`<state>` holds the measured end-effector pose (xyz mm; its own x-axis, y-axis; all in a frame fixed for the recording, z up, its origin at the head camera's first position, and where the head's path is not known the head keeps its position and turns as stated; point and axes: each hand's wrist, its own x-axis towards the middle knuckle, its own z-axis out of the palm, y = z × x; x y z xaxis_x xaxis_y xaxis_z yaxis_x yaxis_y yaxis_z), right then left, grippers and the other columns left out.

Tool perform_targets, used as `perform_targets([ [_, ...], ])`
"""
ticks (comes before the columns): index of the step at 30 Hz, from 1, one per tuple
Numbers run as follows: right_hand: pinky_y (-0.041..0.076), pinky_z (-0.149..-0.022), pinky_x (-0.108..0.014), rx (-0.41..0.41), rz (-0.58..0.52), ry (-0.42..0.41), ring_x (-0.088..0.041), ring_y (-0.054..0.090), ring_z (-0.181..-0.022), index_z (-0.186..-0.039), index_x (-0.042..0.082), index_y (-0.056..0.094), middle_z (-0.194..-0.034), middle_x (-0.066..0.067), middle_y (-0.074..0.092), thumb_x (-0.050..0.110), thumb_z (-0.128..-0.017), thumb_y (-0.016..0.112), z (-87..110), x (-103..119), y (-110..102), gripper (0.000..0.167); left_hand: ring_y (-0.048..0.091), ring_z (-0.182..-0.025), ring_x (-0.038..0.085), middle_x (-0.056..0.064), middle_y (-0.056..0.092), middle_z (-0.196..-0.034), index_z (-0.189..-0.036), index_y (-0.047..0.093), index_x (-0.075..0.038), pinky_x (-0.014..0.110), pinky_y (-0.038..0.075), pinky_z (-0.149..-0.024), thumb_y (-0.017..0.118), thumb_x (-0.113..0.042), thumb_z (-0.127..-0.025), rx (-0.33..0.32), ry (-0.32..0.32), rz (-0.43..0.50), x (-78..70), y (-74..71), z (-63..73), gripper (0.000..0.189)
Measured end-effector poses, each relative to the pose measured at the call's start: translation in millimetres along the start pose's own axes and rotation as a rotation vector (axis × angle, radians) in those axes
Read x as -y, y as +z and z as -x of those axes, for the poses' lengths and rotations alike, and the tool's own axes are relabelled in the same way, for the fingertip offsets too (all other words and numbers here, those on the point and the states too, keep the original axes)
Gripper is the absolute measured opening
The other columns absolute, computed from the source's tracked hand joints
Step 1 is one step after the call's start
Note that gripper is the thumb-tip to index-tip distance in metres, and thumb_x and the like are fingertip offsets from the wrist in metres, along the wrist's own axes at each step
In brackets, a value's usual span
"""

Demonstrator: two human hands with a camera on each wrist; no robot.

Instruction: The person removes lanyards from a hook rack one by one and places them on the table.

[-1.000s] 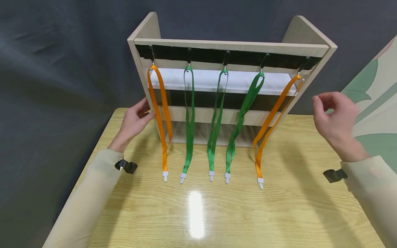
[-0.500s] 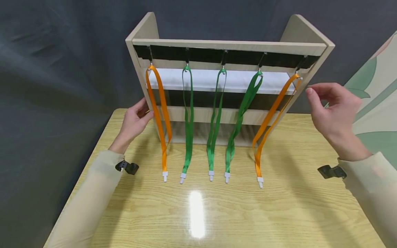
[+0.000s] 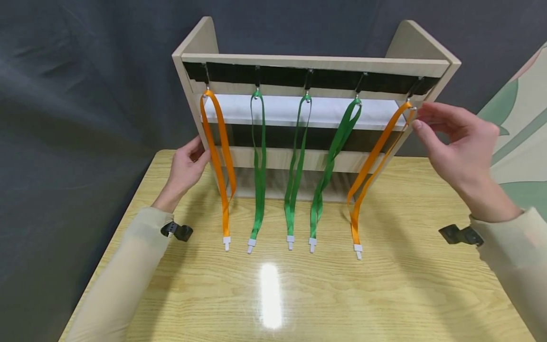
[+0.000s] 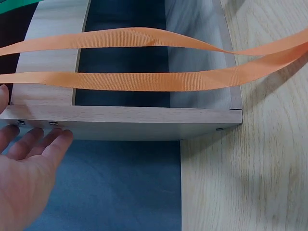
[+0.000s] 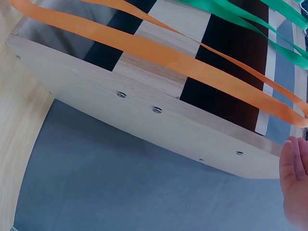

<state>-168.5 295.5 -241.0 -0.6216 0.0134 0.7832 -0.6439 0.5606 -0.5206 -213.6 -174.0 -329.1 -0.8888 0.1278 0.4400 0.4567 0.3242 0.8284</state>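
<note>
- Yellowish wood-grain table, glossy, streak of reflected light near the middle.
- Dark cloth fills the left and far side; pale leaf-patterned surface at right.
- Wooden rack stands at the table's far side, hooks along a black strip.
- Five lanyards hang there: left orange lanyard, three green lanyards between, right orange lanyard; white clips at the near ends (table contact can't tell).
- Left hand reaches in from near left, holds the rack's left side panel: fingers against its outer face, thumb at the front edge.
- Right hand is raised by the right panel, beside the right orange lanyard's top; thumb and fingers apart, fingertip contact can't tell.
- Both arms extended, pale sleeves.
</note>
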Motion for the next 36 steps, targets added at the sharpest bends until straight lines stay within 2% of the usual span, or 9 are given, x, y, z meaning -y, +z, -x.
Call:
perform_targets([
  [3,0.051,-0.077,-0.016,0.025,0.021,0.013,-0.01,0.065,-0.084,-0.109,-0.008,0.069,-0.098,-0.014,0.07,-0.005,-0.08,0.068,-1.5,3,-1,0.029,0.055,-0.114,0.029,0.02,0.055,-0.129,-0.138,0.048,0.001,0.029,0.048,-0.092,0.055,-0.004,-0.095,-0.018,-0.011,-0.013,-0.7,1.0,-0.2,0.044],
  [10,0.051,-0.078,-0.015,0.079,0.039,0.05,-0.009,0.065,-0.085,-0.112,-0.004,0.069,-0.099,-0.01,0.07,-0.006,-0.08,0.069,-5.0,-1,-2,0.032,0.057,-0.108,0.029,0.021,0.058,-0.125,-0.137,0.05,0.001,0.019,0.05,-0.081,0.054,-0.006,-0.097,-0.034,-0.032,-0.028,-1.4,2.1,-0.9,0.041],
  [17,0.049,-0.077,-0.012,0.139,0.069,0.193,-0.004,0.065,-0.085,-0.115,0.004,0.07,-0.099,0.002,0.07,0.003,-0.082,0.072,-5.8,0,-3,0.033,0.057,-0.109,0.031,0.021,0.057,-0.126,-0.137,0.05,0.001,0.019,0.051,-0.079,0.055,-0.005,-0.096,0.002,-0.032,-0.015,-2.8,-0.8,-0.4,0.042],
  [28,0.049,-0.074,-0.009,0.187,0.036,0.316,-0.003,0.065,-0.083,-0.115,-0.002,0.069,-0.097,0.008,0.069,0.006,-0.084,0.072,-7.5,3,-5,0.032,0.057,-0.11,0.033,0.022,0.057,-0.125,-0.137,0.049,0.002,0.021,0.052,-0.081,0.055,-0.002,-0.096,0.026,-0.022,-0.004,-3.5,-1.8,-1.0,0.042],
  [36,0.048,-0.072,-0.007,0.226,0.038,0.324,-0.001,0.064,-0.08,-0.114,-0.003,0.068,-0.093,0.013,0.068,0.006,-0.085,0.072,-11.6,4,-5,0.03,0.058,-0.108,0.034,0.023,0.057,-0.124,-0.138,0.048,0.003,0.025,0.054,-0.08,0.055,-0.003,-0.096,0.033,-0.025,-0.003,-1.7,-3.1,-1.5,0.042],
])
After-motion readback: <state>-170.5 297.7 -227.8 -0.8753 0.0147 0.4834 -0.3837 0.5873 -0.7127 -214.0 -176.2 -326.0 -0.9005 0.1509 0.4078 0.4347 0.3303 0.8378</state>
